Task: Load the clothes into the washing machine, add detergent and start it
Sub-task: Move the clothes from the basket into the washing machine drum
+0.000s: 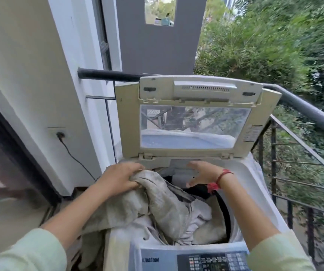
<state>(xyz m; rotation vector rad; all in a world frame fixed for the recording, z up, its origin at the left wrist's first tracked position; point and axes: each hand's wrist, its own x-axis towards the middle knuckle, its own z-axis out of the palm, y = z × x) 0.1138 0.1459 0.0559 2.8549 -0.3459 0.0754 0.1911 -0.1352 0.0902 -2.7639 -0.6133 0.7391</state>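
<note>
Left hand (119,178) grips soft beige cloth (157,208) at the washer (255,184) drum's left rim; part hangs outside. Right hand (202,173) spread open above. Limp, light; gather bunched folds.

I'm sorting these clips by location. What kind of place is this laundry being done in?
Most likely an outdoor balcony of a home: a top-loading washing machine stands beside a metal railing, dense green trees lie beyond it, and a wall socket is alongside.
</note>
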